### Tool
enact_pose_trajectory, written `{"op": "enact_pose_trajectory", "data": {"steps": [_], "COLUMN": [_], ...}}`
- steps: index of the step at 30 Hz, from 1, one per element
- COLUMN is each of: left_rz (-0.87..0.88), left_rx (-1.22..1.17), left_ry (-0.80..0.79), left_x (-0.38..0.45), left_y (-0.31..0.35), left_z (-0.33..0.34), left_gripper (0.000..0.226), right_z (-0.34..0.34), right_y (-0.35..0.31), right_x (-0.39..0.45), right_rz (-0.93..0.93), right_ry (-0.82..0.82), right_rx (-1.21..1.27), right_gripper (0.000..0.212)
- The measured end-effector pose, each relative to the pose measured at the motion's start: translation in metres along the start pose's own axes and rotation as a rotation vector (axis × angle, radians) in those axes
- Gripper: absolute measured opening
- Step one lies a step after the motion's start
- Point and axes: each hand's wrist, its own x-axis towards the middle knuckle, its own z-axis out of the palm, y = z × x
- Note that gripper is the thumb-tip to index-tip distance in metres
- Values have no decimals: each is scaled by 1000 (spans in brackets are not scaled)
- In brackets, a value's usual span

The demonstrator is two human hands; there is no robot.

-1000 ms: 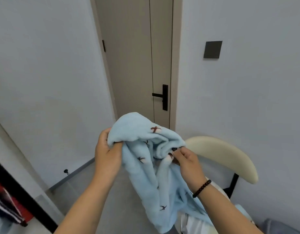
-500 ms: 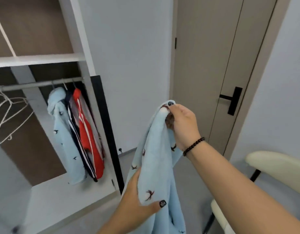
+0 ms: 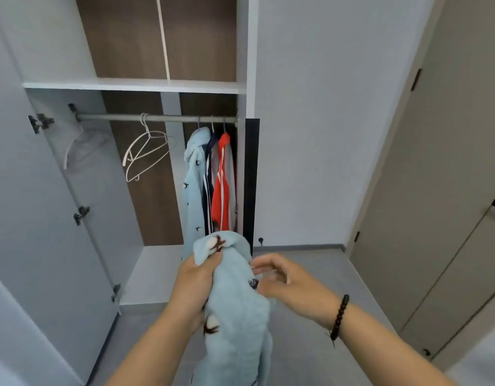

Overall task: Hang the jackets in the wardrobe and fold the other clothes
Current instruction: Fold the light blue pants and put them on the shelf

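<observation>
Fleece garment (image 3: 235,310), pale blue with small dark motifs, is held up in front of the open wardrobe (image 3: 134,85), below its rail (image 3: 157,117). Its upper edge is gripped in the curled fingers of the left hand (image 3: 194,285). The right hand (image 3: 285,280) is blurred; its fingers are seen loosely spread against the fabric, nothing clasped. On the rail, empty white hangers (image 3: 146,154) are noted left of three hung jackets (image 3: 210,179).

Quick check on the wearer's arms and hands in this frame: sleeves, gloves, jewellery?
Both forearms are bare, no sleeves or gloves in view. The right hand has a dark beaded bracelet at the wrist. The left hand shows nothing worn, though a dark-painted nail shows at one fingertip.
</observation>
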Motion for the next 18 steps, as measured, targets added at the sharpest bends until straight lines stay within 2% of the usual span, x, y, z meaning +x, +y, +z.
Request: {"op": "enact_pose_trajectory", "data": {"steps": [2,5,7,9,11,13,14,16,17,18], "left_rz": [-52,-85,-66,-47,-62,-99,-116,-126,-92,24], "left_rx": [-110,-324,-422,-410,-250,15,156,555,834,1045], "left_ry": [91,171,192,189,175,142,138,154,193,256], "left_x": [-5,-14,-22,-29,-40,-53,-59,-66,-68,-69], "left_y": [-3,-10,-12,-12,-10,-4,0,7,12,13], "left_z": [7,10,10,7,2,-6,-11,-22,-26,-30], "left_gripper": [17,27,33,31,25,18,13,25,27,19], "right_z": [8,15,23,39,45,42,37,26,18,15], "right_y": [15,36,52,61,66,55,41,9,-5,-17], "right_x": [-13,-26,-33,-30,-23,-16,-15,-12,-9,-7], "right_rz": [32,37,-18,-38,-136,-230,-235,-234,-259,-291], "right_ry": [-145,-170,-171,-119,33,174,181,162,151,119], "right_rx": [9,2,-103,-152,-147,-146,-87,28,24,4], "right_gripper": [57,75,75,62,41,23,17,18,18,19]}}
